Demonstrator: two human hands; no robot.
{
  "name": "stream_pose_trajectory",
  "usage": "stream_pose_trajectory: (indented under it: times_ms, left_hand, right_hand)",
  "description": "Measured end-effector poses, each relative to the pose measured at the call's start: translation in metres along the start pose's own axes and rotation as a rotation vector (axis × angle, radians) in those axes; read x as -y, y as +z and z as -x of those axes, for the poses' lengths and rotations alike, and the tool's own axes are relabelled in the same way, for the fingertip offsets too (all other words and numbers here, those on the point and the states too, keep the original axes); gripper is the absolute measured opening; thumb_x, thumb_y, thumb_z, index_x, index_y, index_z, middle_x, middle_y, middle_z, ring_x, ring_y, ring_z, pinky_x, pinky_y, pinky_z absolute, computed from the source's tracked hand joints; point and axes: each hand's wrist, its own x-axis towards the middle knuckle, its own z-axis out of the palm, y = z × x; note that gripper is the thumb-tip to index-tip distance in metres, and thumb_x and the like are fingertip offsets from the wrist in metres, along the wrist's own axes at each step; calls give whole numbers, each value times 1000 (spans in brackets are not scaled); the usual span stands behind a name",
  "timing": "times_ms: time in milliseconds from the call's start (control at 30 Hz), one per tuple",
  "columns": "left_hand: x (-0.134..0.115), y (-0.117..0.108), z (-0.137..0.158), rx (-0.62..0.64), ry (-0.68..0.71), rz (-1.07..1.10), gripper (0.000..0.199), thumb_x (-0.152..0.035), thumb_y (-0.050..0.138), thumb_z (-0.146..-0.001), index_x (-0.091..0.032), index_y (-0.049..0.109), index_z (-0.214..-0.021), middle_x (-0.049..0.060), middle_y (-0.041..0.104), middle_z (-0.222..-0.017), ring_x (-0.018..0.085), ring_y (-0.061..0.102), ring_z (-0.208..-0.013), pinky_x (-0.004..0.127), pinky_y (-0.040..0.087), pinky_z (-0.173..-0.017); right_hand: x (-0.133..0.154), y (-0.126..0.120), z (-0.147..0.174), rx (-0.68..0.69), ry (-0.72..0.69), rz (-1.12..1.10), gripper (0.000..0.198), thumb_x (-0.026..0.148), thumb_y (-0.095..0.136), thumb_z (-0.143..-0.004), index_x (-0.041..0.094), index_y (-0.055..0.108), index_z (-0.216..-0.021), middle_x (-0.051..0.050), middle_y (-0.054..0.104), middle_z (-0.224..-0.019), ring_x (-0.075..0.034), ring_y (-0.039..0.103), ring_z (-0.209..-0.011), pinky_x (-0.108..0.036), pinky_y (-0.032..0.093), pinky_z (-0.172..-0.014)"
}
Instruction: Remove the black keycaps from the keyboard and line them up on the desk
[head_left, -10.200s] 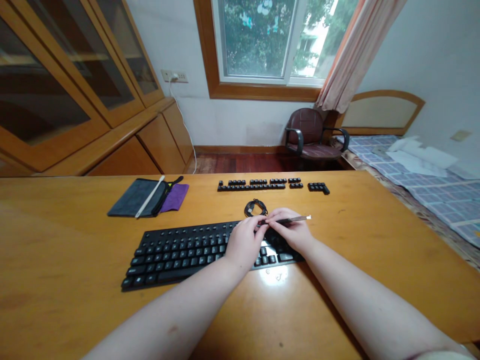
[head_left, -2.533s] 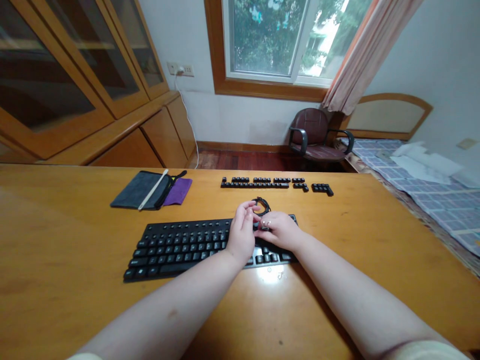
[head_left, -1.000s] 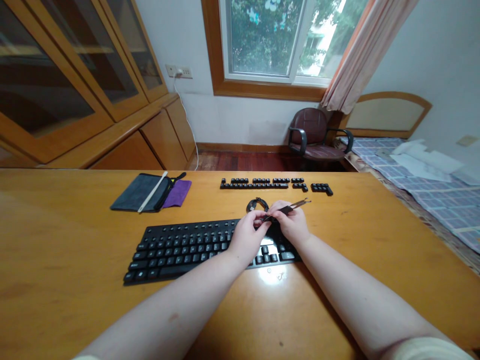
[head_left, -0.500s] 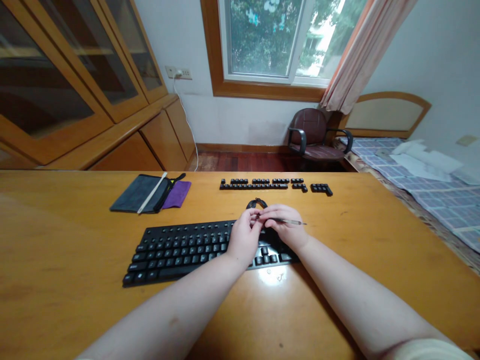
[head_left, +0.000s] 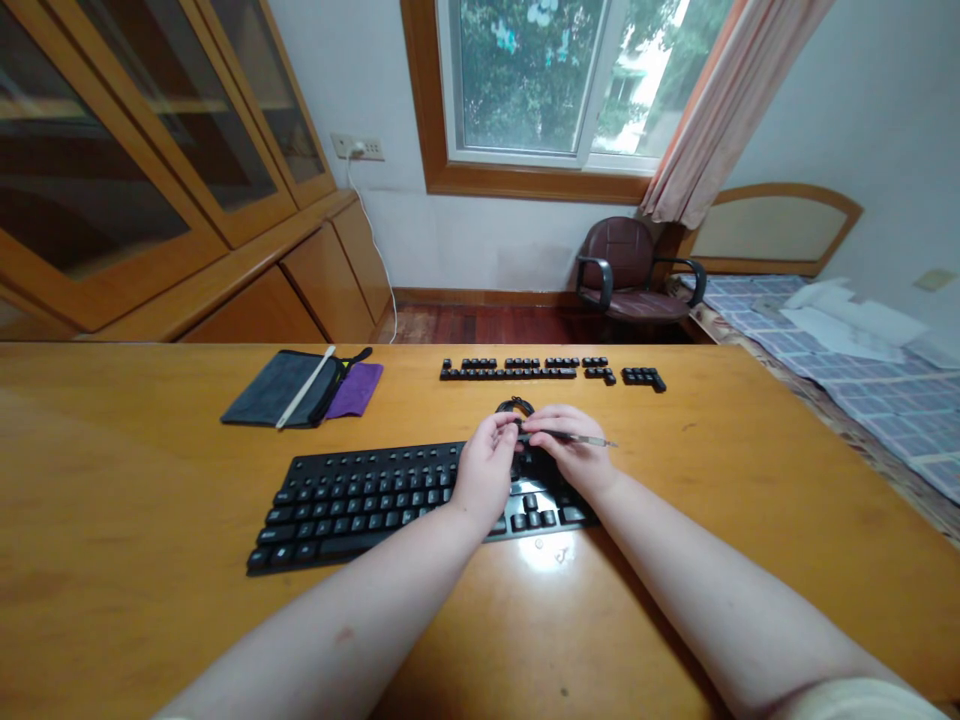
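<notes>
Both my hands meet above the right part of a black keyboard point(head_left: 367, 500). The fingers of my left hand point(head_left: 487, 468) pinch a small black piece point(head_left: 518, 426) that looks like a keycap; it is mostly hidden. My right hand point(head_left: 574, 455) is closed around a slim pen-like tool point(head_left: 581, 437), dark along its body with a silvery pointed end to the right. Its other end is at the small piece. Behind the hands lies a coiled black cable point(head_left: 514, 403). Part of the keyboard's top row shows bare key posts. My forearms and hands cover much of its right side.
Loose black keycaps point(head_left: 510, 374) lie in rows along the desk's far edge, with another group point(head_left: 642, 376) to their right. A dark grey pouch point(head_left: 262, 390), a whitish stick point(head_left: 304, 388) and a purple cloth point(head_left: 356, 388) lie at the far left of the wooden desk point(head_left: 127, 540).
Both hands have risen slightly and shifted a little. The tool has tilted slightly, its silvery end moving up and to the right. The keyboard and loose keycaps stay in place.
</notes>
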Motion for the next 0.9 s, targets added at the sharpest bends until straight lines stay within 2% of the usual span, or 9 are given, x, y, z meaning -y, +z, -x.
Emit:
stream_pose_trajectory:
  times_ms: [100, 233, 400, 467, 733, 900]
  left_hand:
    - [-4, 0, 0, -12, -28, 15, 22, -28, 53, -84, -14, 60, -98, 6, 66, -90, 13, 59, -72, 25, 48, -69]
    - [-3, -1, 0, 21, -41, -3, 26, -29, 50, -84, -15, 61, -104, 7, 66, -96, 15, 60, -78, 27, 48, -72]
    - [-2, -2, 0, 105, 78, -171, 21, -28, 46, -87, -18, 63, -94, 5, 66, -94, 18, 59, -89, 30, 44, -83]
    - [-2, -2, 1, 126, 110, -202, 19, -27, 45, -87, -18, 62, -89, 4, 65, -90, 19, 58, -88, 30, 43, -82]
    - [-3, -3, 2, 136, 88, -57, 20, -29, 42, -88, -18, 58, -90, 3, 61, -91, 18, 56, -92, 29, 42, -85]
    - [-5, -3, 3, 148, 52, -26, 19, -28, 41, -88, -17, 57, -89, 3, 60, -88, 17, 55, -88, 28, 42, -83]
  right_hand:
    - [1, -1, 1, 38, -27, 13, 13, 29, 65, -79, 23, 72, -89, -5, 69, -87, -15, 65, -78, -29, 54, -75]
    - [4, -4, 1, 70, -66, -4, 14, 27, 65, -80, 22, 72, -91, -6, 69, -89, -16, 65, -81, -29, 55, -75]
    - [8, -5, 1, 39, -113, 36, 10, 24, 64, -81, 21, 71, -86, -7, 68, -85, -15, 65, -77, -29, 55, -73]
    - [9, -5, 1, 25, -140, 47, 9, 24, 65, -80, 21, 71, -85, -6, 68, -83, -14, 65, -75, -27, 55, -71]
    - [6, -3, 4, 77, -171, 27, 12, 26, 67, -78, 21, 71, -88, -5, 65, -81, -13, 63, -72, -24, 54, -67]
    - [10, -5, 2, 100, -170, 17, 12, 21, 64, -80, 20, 70, -90, -6, 66, -84, -13, 64, -75, -25, 54, -71]
